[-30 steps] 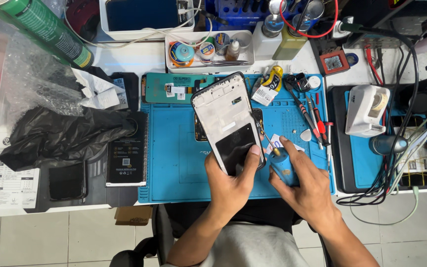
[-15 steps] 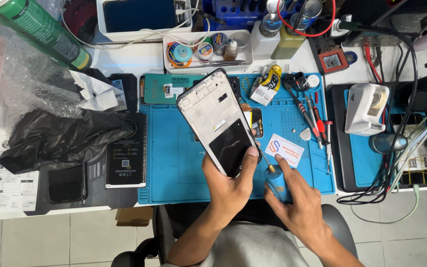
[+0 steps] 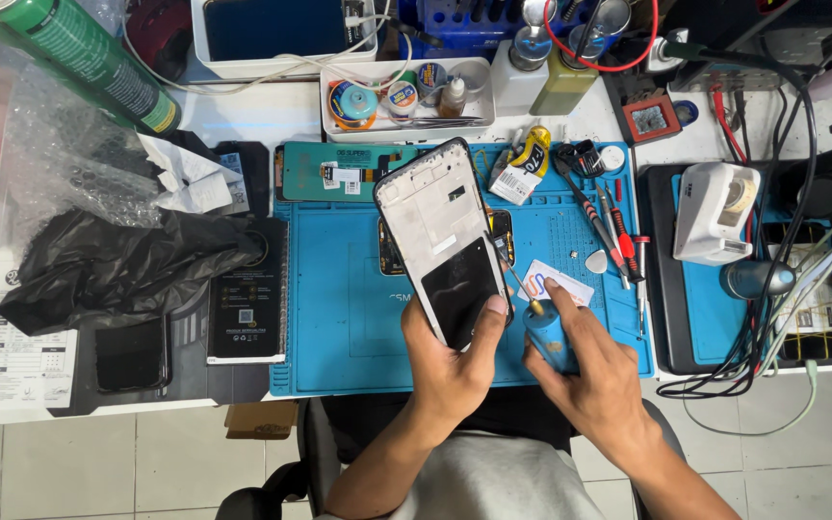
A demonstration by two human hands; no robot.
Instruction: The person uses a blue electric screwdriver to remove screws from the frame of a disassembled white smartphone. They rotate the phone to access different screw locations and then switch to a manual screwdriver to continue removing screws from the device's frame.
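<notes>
The head view looks straight down on a phone frame, its white inner side up, lifted and tilted above the blue work mat. The left hand grips it at its lower end, thumb pressed on the dark lower panel and the other fingers curled behind, so most of the frame stands out past the grip toward the far edge of the mat. Just right of that grip, the right hand is wrapped closed around a blue screwdriver, its thin shaft slanting up to the frame's right edge; whether the tip touches cannot be told. On the mat beside the screwdriver lies a small white card, and farther right on the mat a row of hand tools. Left of the mat sits crumpled black plastic.
</notes>
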